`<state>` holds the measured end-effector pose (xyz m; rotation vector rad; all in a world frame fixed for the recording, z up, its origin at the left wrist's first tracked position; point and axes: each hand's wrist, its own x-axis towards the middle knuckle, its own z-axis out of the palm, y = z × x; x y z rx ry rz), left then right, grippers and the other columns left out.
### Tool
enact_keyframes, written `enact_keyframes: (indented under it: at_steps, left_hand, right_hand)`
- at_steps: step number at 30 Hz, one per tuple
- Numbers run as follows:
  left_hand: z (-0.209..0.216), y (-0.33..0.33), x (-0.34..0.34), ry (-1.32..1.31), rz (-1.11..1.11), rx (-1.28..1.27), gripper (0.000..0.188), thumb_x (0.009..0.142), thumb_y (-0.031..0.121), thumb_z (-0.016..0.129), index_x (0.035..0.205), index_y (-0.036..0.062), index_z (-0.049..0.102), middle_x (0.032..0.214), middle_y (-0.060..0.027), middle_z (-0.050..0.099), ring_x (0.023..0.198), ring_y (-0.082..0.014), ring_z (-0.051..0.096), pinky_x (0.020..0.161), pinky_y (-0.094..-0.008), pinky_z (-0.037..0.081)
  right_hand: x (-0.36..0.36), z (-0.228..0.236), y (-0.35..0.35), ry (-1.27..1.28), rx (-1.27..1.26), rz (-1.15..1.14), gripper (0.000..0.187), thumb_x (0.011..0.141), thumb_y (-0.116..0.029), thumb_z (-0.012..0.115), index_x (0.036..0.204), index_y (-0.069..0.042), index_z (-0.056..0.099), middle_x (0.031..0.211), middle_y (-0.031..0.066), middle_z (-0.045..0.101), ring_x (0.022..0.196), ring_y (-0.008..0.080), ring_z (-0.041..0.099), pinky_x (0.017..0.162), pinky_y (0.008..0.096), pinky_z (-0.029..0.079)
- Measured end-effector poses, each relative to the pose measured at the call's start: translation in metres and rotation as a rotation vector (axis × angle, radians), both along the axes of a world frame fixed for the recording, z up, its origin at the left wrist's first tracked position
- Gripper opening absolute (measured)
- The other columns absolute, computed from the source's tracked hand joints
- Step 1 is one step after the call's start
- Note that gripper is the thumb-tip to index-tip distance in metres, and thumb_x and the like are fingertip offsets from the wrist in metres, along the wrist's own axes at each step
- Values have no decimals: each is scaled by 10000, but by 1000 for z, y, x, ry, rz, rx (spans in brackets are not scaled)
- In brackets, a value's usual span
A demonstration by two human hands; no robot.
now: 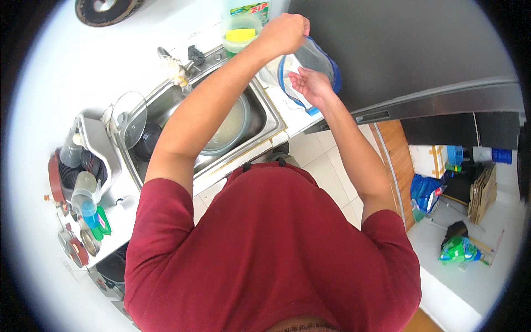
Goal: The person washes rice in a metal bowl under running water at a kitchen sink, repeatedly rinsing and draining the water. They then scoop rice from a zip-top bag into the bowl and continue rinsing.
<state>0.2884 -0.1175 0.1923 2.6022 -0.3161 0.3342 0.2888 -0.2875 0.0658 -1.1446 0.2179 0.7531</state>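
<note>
My left arm reaches across the sink, and my left hand is closed at the far edge of a clear, blue-rimmed container or bag. What its fingers grip is hidden. At the near side of that opening is my right hand, palm partly up and fingers curled in. I cannot make out what they hold. Whitish material shows beside the right fingers. Left of the opening, a translucent tub with a yellow sponge stands close to my left wrist, by a green packet.
A steel sink under my left arm holds a round basin and dark dishes. A glass lid leans by a grey dish rack with cups and bowls. A dark grey appliance stands right of my hands. Bags and cardboard lie farther right.
</note>
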Motion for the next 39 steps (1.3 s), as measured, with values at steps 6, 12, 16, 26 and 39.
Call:
enact_keyframes:
  at_steps: [6, 12, 16, 26, 39]
  left_hand:
    - [7, 12, -5, -134, -71, 6, 143, 790, 114, 661, 925, 93, 704, 908, -146, 678, 882, -344, 654, 760, -442, 513]
    - [0, -5, -25, -240, 72, -206, 488, 751, 130, 746, 1204, 78, 572, 1022, -166, 640, 920, -326, 633, 832, -415, 507]
    - [-25, -37, -72, -355, 353, -190, 706, 727, 140, 764, 1337, 57, 417, 1165, -217, 560, 1026, -339, 597, 879, -424, 492]
    - [-4, 28, -31, -383, 9, -163, 348, 793, 100, 696, 1122, 65, 589, 966, -164, 686, 959, -326, 654, 815, -432, 517]
    - [-36, 28, -46, -255, 233, -47, 495, 774, 166, 711, 1198, 26, 498, 1008, -233, 658, 1029, -376, 618, 876, -458, 495]
  right_hand:
    - [6, 12, -3, 18, 28, -122, 248, 1012, -116, 485, 1203, 27, 416, 1037, 194, 628, 854, 226, 634, 788, 348, 555]
    - [17, -10, 5, 4, -35, -89, 271, 1020, -128, 450, 1238, 32, 425, 1051, 184, 618, 855, 222, 630, 806, 366, 555]
    - [30, -13, 12, -106, -137, 5, 244, 1007, -117, 453, 1188, 47, 469, 1004, 172, 637, 839, 222, 644, 761, 365, 567]
    - [44, 12, 32, -64, -232, 42, 236, 994, -48, 455, 1171, 108, 448, 1084, 240, 617, 922, 283, 657, 825, 392, 589]
    - [60, -9, 59, -170, -432, 95, 268, 987, -32, 394, 1189, 139, 433, 1023, 222, 613, 875, 271, 666, 795, 394, 609]
